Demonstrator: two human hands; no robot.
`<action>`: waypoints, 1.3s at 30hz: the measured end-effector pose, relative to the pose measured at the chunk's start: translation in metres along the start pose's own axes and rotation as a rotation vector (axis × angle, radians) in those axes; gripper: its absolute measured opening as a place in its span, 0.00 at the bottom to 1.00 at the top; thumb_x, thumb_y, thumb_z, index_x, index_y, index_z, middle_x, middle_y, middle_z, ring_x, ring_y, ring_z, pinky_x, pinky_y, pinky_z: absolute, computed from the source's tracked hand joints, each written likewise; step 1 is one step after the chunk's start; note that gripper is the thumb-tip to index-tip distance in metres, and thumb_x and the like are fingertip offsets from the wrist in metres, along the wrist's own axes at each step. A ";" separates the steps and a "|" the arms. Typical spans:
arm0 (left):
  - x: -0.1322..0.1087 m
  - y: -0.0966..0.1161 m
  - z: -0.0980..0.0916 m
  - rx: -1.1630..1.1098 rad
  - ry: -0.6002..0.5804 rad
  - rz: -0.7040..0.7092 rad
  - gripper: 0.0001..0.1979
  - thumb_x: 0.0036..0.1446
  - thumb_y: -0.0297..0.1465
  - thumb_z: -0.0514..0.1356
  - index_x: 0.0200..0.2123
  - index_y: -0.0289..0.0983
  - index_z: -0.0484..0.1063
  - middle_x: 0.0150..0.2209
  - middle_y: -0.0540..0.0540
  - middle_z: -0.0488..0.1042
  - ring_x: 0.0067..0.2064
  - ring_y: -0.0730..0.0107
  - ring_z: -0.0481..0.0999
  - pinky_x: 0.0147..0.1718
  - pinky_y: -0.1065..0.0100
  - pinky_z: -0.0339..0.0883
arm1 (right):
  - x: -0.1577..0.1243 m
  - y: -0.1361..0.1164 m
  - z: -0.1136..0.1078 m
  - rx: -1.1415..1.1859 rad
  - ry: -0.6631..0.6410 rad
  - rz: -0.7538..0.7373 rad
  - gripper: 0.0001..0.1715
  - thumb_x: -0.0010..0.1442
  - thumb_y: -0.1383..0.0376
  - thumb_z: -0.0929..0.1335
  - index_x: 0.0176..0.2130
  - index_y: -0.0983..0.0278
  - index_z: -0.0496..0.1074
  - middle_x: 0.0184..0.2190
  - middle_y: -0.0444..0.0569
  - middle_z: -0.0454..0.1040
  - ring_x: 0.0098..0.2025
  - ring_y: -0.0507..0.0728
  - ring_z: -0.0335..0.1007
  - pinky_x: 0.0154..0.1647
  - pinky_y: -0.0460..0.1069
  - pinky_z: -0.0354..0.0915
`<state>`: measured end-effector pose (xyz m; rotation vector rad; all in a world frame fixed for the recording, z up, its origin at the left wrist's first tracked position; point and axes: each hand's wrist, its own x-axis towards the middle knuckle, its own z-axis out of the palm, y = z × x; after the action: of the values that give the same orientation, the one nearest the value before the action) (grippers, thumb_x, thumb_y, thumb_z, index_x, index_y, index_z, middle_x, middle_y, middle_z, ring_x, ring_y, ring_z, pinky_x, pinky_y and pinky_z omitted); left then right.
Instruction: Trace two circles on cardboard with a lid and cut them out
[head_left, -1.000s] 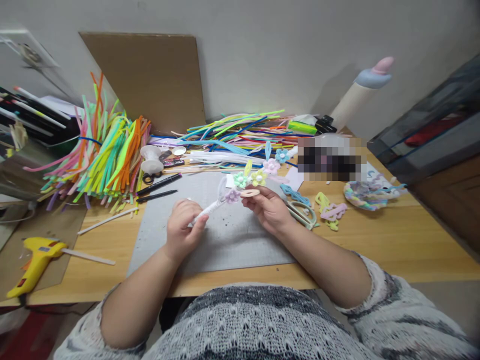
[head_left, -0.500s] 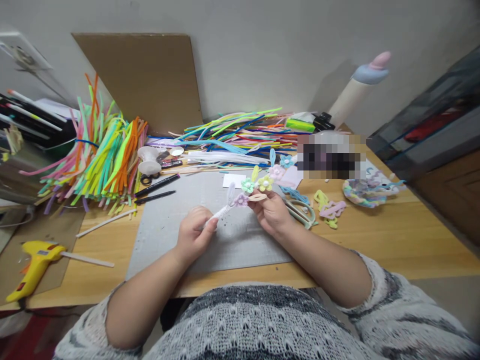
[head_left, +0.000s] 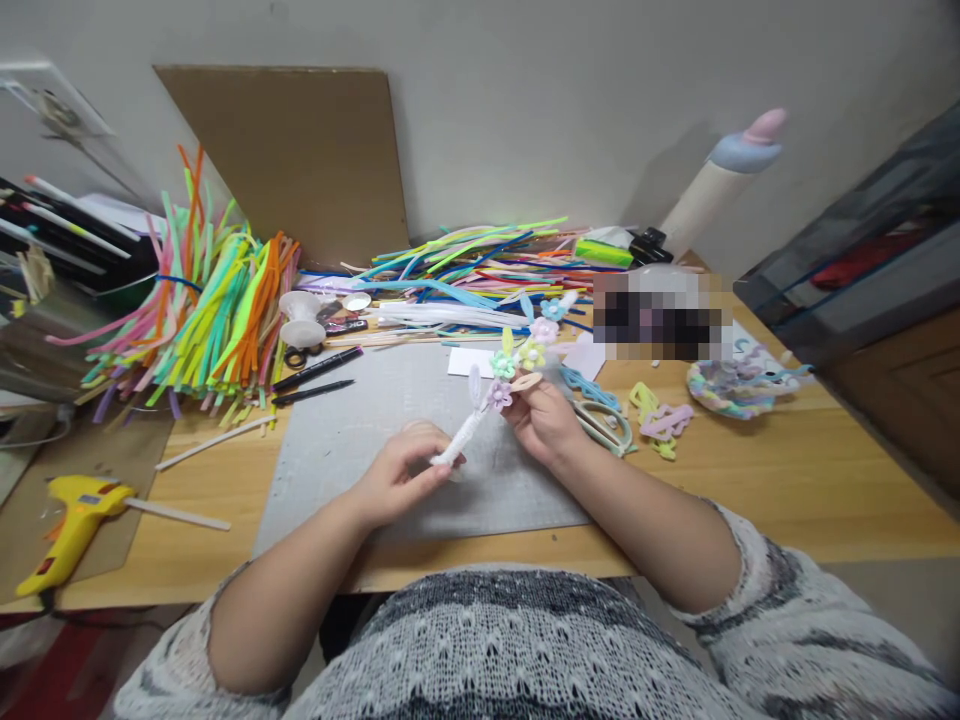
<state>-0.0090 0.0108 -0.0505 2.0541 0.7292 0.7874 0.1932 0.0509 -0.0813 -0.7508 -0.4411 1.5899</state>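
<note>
A white-wrapped band trimmed with pipe-cleaner flowers (head_left: 466, 432) slants up and away to the right above the grey mat (head_left: 330, 450). Purple, green, yellow, pink and blue flowers with looped leaves run along its upper part, and a white tip shows at the far end. My left hand (head_left: 401, 470) has its thumb and fingers closed at the bare lower end; something whitish shows under the fingertips, too small to name. Beside the purple flower and a beige leaf, my right hand (head_left: 546, 420) pinches the band from the right, its fingertips partly hidden.
Bundled pipe cleaners (head_left: 225, 330) stand at left, and loose ones (head_left: 480, 260) lie along the wall. A yellow glue gun (head_left: 75, 525) rests front left. Near my right hand are green-handled scissors (head_left: 607, 428), pastel pipe-cleaner pieces (head_left: 664, 420) and a woven pastel dish (head_left: 727, 390).
The band's lower end has swung right and down, so it stands steeper. My left hand has moved right with it, its fingers more extended around the end. My right hand has barely moved.
</note>
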 end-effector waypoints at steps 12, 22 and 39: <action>0.003 0.002 0.008 -0.380 -0.152 -0.291 0.14 0.57 0.39 0.57 0.34 0.35 0.76 0.34 0.42 0.76 0.39 0.64 0.73 0.41 0.63 0.63 | 0.008 0.004 -0.002 -0.076 -0.120 0.061 0.08 0.47 0.66 0.74 0.25 0.64 0.70 0.22 0.40 0.70 0.24 0.47 0.65 0.27 0.42 0.64; -0.003 -0.005 -0.006 -0.381 0.056 -0.488 0.15 0.56 0.41 0.58 0.30 0.35 0.75 0.30 0.45 0.77 0.35 0.66 0.74 0.40 0.66 0.63 | 0.005 0.002 -0.009 -0.196 -0.144 0.123 0.13 0.48 0.59 0.72 0.31 0.66 0.75 0.26 0.49 0.76 0.28 0.51 0.72 0.34 0.47 0.67; 0.062 0.002 -0.050 -0.172 0.250 -0.392 0.13 0.52 0.41 0.61 0.31 0.36 0.78 0.33 0.45 0.78 0.38 0.62 0.73 0.43 0.63 0.62 | 0.003 0.008 -0.012 -0.390 -0.223 0.147 0.17 0.46 0.54 0.73 0.29 0.66 0.75 0.24 0.48 0.76 0.26 0.50 0.70 0.31 0.47 0.64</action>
<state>-0.0057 0.0785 -0.0077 1.6056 1.1219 0.8508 0.1954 0.0508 -0.0953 -0.9179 -0.8943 1.7562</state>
